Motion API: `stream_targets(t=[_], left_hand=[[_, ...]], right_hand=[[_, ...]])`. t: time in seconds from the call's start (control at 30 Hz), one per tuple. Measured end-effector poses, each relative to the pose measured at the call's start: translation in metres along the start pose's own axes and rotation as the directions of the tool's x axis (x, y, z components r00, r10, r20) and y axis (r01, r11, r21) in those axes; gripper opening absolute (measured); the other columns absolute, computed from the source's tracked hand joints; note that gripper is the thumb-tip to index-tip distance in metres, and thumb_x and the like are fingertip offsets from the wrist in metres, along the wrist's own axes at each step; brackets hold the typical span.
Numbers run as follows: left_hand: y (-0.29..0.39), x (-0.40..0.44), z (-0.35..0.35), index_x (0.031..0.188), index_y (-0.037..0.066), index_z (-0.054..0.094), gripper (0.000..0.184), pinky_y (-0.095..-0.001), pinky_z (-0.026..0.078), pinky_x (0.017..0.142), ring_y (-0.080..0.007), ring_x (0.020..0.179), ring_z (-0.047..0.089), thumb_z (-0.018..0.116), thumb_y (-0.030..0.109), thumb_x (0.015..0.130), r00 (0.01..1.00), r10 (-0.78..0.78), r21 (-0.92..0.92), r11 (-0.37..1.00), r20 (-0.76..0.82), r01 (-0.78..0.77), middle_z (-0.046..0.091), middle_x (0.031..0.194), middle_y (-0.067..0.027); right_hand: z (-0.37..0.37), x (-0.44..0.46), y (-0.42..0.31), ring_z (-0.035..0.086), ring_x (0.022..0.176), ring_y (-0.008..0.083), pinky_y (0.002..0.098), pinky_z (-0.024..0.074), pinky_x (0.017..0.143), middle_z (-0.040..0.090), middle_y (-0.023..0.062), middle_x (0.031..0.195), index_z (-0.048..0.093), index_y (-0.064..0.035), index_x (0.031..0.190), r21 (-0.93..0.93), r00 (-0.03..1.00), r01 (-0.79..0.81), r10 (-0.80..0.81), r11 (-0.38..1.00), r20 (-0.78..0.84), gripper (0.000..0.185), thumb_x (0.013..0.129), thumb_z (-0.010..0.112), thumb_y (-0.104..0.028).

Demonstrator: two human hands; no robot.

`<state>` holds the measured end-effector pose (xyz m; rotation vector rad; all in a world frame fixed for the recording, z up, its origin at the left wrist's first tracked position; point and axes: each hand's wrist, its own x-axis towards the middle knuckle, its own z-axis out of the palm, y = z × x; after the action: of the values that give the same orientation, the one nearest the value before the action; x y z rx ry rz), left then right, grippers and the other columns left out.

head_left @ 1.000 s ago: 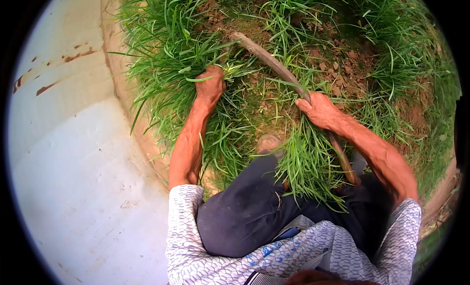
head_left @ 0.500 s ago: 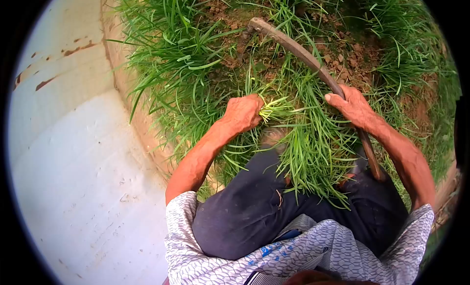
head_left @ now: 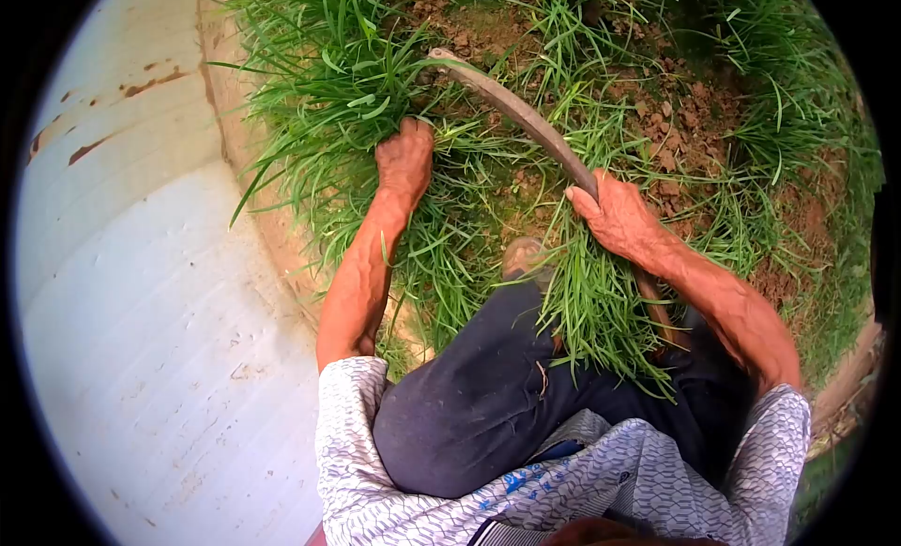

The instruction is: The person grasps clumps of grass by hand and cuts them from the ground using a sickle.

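Grass (head_left: pixel 324 86) is thick up here on my left, long green blades flopping every which way, and my left hand (head_left: pixel 405 161) is right in against the near side of it. The back of the hand faces up and the fingers curl down out of view, so I honestly can't tell if they're closed round any stems or just tucked in beside them.

Right hand (head_left: pixel 615 213) is easier: it's wrapped firmly around a curved wooden handle (head_left: pixel 521 114), thumb laid along the near side. The handle bows from up by the grass, past my fist, and down toward my right knee (pretty decent bend on it, tbh). Its far end is just above and to the right of my left hand, with something dark under the tip that's too hidden to name.

Loose pile of green blades (head_left: pixel 601 307) lies between my legs, just below the right hand, tips hanging over my dark trousers (head_left: pixel 460 386). The toe of one shoe (head_left: pixel 522 257) pokes out just left of that pile. Past the handle on the right it's crumbly reddish-brown soil (head_left: pixel 680 143), with more green growth around it.

Off to my left, a strip of bare earth (head_left: pixel 267 232) separates the grass from a smooth pale surface (head_left: pixel 150 358) with rusty-brown stains near the top.
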<state>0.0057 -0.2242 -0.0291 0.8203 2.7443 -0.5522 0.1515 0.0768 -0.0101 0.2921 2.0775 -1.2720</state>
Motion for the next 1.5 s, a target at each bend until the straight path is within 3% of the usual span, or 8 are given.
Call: stream_targets(t=[0.37, 0.43, 0.5, 0.73, 0.97, 1.17, 1.27, 1.5], left_hand=[[0.001, 0.013, -0.037, 0.094, 0.001, 0.066, 0.021, -0.0490, 0.051, 0.073, -0.0418, 0.080, 0.066, 0.061, 0.012, 0.077, 0.948, -0.094, -0.345, 0.917, 0.305, 0.202, 0.068, 0.089, -0.0216], [-0.004, 0.006, -0.061, 0.097, 0.000, 0.065, 0.025, -0.0412, 0.051, 0.070, -0.0267, 0.075, 0.066, 0.067, 0.020, 0.082, 0.949, -0.279, -0.903, 0.354, 0.144, 0.242, 0.069, 0.084, -0.0093], [-0.019, -0.005, -0.089, 0.104, 0.001, 0.065, 0.032, -0.0309, 0.050, 0.067, -0.0138, 0.072, 0.060, 0.072, 0.026, 0.085, 0.886, -0.355, -0.924, 0.126, 0.297, 0.360, 0.066, 0.084, -0.0022], [0.025, -0.027, -0.057, 0.083, 0.001, 0.056, 0.015, -0.0493, 0.051, 0.068, -0.0438, 0.078, 0.063, 0.061, 0.014, 0.076, 0.995, 0.037, -0.443, 0.896, 0.096, 0.009, 0.064, 0.085, -0.0215], [0.067, -0.070, -0.013, 0.083, 0.003, 0.058, 0.010, -0.0451, 0.052, 0.058, -0.0362, 0.071, 0.065, 0.061, 0.006, 0.074, 0.875, 0.442, -0.430, 0.842, 0.198, -0.327, 0.060, 0.085, -0.0162], [0.044, -0.020, -0.027, 0.124, 0.014, 0.054, 0.050, -0.0478, 0.052, 0.064, -0.0392, 0.080, 0.064, 0.059, 0.003, 0.075, 0.997, -0.048, -0.361, 0.930, 0.057, 0.065, 0.058, 0.104, -0.0171], [0.037, -0.003, -0.025, 0.132, 0.021, 0.052, 0.060, -0.0491, 0.053, 0.071, -0.0405, 0.084, 0.063, 0.058, 0.002, 0.075, 0.997, -0.061, -0.397, 0.915, 0.041, 0.072, 0.057, 0.108, -0.0178], [0.031, -0.002, -0.004, 0.091, 0.003, 0.059, 0.019, -0.0488, 0.052, 0.065, -0.0412, 0.081, 0.064, 0.059, 0.003, 0.072, 0.999, -0.042, -0.384, 0.923, -0.015, 0.033, 0.058, 0.094, -0.0198]], right_hand=[[0.029, -0.006, 0.016, 0.060, 0.066, 0.0321, 0.0456, 0.0493, 0.063, 0.059, 0.0196, 0.071, 0.055, 0.0073, 0.092, 0.161, 0.994, -0.056, 0.040, 0.985, 0.104, 0.051, 0.093, 0.052, -0.044], [0.004, -0.016, -0.004, 0.058, 0.061, 0.0259, 0.0423, 0.0478, 0.059, 0.055, 0.0143, 0.067, 0.054, 0.0047, 0.088, 0.289, 0.983, -0.127, 0.080, 0.949, 0.167, 0.047, 0.092, 0.053, -0.042], [-0.027, -0.025, -0.012, 0.051, 0.055, 0.0208, 0.0406, 0.0440, 0.055, 0.050, 0.0089, 0.065, 0.053, -0.0001, 0.085, 0.319, 0.971, -0.212, 0.160, 0.924, 0.179, 0.042, 0.091, 0.055, -0.041], [-0.098, -0.016, -0.016, 0.053, 0.064, 0.0255, 0.0436, 0.0440, 0.063, 0.053, 0.0129, 0.068, 0.053, 0.0008, 0.085, -0.096, 0.995, 0.076, -0.081, 0.992, -0.055, 0.043, 0.091, 0.054, -0.042], [-0.039, -0.013, 0.047, 0.051, 0.065, 0.0242, 0.0440, 0.0433, 0.064, 0.051, 0.0115, 0.068, 0.049, -0.0005, 0.081, 0.048, 0.997, 0.023, -0.026, 0.999, 0.076, 0.046, 0.092, 0.053, -0.045], [-0.042, -0.008, 0.034, 0.043, 0.037, 0.0168, 0.0376, 0.0391, 0.040, 0.044, 0.0027, 0.054, 0.046, -0.0047, 0.079, 0.211, 0.928, -0.328, 0.272, 0.921, 0.255, 0.042, 0.092, 0.053, -0.044], [-0.026, 0.002, 0.058, 0.055, 0.055, 0.0271, 0.0444, 0.0459, 0.056, 0.051, 0.0135, 0.062, 0.049, 0.0016, 0.083, -0.005, 0.996, -0.020, 0.021, 1.000, 0.089, 0.050, 0.092, 0.049, -0.048], [-0.052, -0.019, 0.071, 0.048, 0.066, 0.0230, 0.0415, 0.0435, 0.064, 0.049, 0.0125, 0.069, 0.052, 0.0018, 0.089, -0.143, 0.988, 0.016, 0.006, 0.990, 0.152, 0.044, 0.093, 0.053, -0.042]])
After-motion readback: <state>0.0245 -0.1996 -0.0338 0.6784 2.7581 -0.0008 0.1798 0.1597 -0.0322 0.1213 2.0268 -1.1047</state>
